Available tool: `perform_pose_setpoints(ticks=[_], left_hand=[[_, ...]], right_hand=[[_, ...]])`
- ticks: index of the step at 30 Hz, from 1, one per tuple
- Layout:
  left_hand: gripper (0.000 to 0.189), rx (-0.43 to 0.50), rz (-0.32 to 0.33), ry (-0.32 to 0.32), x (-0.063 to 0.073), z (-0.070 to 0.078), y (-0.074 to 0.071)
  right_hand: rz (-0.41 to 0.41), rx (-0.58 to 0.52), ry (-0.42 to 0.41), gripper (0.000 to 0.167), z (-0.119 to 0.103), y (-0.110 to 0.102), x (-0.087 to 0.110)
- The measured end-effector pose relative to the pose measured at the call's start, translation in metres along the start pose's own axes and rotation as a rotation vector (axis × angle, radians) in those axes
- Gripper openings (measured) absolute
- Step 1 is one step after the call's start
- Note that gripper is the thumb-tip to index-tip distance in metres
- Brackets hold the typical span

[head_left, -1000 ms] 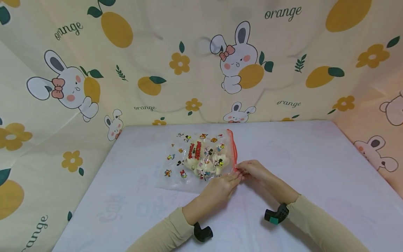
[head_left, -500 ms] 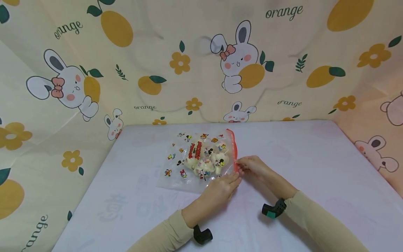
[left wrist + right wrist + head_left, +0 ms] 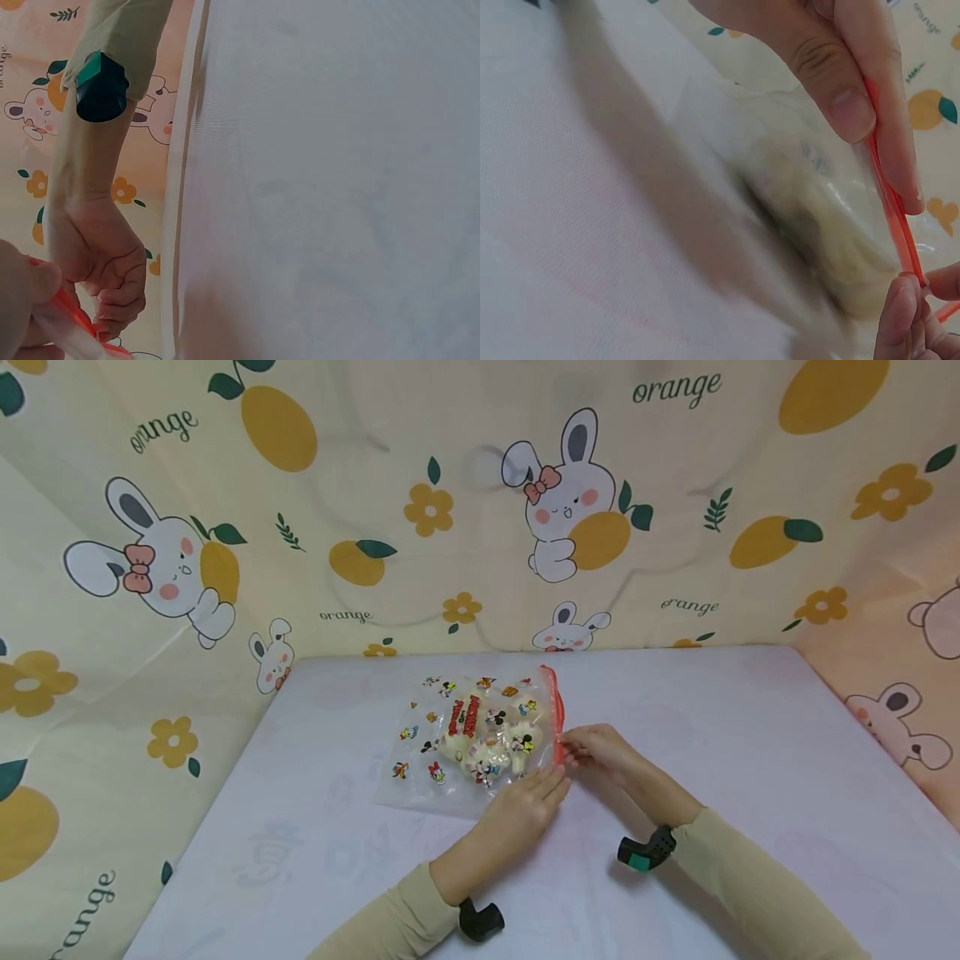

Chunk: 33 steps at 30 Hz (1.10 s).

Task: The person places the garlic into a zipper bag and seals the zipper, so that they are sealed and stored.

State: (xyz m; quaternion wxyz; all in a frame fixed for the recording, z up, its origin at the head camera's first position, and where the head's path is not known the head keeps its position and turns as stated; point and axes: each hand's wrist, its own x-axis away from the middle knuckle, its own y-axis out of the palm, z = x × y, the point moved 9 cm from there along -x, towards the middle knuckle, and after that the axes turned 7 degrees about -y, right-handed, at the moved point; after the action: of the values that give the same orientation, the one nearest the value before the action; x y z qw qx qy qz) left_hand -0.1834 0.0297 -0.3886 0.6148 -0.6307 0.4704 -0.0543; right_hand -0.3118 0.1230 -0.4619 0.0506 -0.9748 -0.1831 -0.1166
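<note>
A clear zip bag (image 3: 420,789) printed with cartoon characters lies on the table, its red zip edge (image 3: 558,714) facing right. Several cream-coloured rounded pieces (image 3: 491,756) show through the plastic. My left hand (image 3: 513,818) pinches the near end of the zip edge, its thumb (image 3: 853,112) and a finger on either side of the red strip (image 3: 900,225) in the right wrist view. Just beyond it along the strip, my right hand (image 3: 603,756) pinches the zip with its fingertips, at a small pale piece (image 3: 926,288). Part of that hand is cut off in the right wrist view.
The table (image 3: 322,860) has a pale cloth over it. Behind and at both sides hangs a fabric backdrop (image 3: 420,452) with rabbits and oranges. A dark camera sits on each wrist, such as the right wrist camera (image 3: 647,852).
My right hand has moved a little away from me along the red zip edge, widening the gap to my left hand. The left hand has shifted only slightly.
</note>
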Motion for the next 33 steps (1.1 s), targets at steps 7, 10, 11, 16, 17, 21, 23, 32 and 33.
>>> perform_pose_setpoints(ticks=[7, 10, 11, 16, 17, 21, 23, 32, 33], left_hand=[[0.028, 0.015, -0.005, 0.017, 0.001, 0.004, -0.005], [0.028, 0.026, -0.019, 0.024, 0.002, 0.006, -0.004], [0.027, 0.031, -0.020, 0.019, 0.002, 0.006, -0.003], [0.027, 0.052, -0.014, 0.008, 0.002, 0.006, -0.003], [0.027, 0.056, -0.015, 0.007, 0.002, 0.006, -0.003], [0.025, 0.058, -0.017, 0.005, 0.002, 0.006, -0.004], [0.025, 0.059, -0.020, 0.006, 0.002, 0.007, -0.004], [0.025, 0.071, -0.037, 0.012, 0.002, 0.007, -0.005], [0.025, 0.072, -0.039, 0.012, 0.002, 0.007, -0.005]], right_hand=[[0.090, -0.048, 0.024, 0.017, 0.003, -0.012, -0.008], [0.117, -0.040, 0.037, 0.017, 0.005, -0.018, -0.011], [0.113, -0.028, 0.036, 0.017, 0.005, -0.019, -0.012], [0.120, -0.006, 0.018, 0.019, 0.003, -0.023, -0.017], [0.123, -0.002, 0.013, 0.019, 0.002, -0.024, -0.018], [0.144, 0.005, 0.022, 0.021, 0.000, -0.027, -0.023], [0.155, 0.017, 0.026, 0.022, 0.000, -0.030, -0.025], [0.170, 0.098, 0.010, 0.032, -0.008, -0.033, -0.030], [0.175, 0.096, 0.010, 0.032, -0.008, -0.034, -0.031]])
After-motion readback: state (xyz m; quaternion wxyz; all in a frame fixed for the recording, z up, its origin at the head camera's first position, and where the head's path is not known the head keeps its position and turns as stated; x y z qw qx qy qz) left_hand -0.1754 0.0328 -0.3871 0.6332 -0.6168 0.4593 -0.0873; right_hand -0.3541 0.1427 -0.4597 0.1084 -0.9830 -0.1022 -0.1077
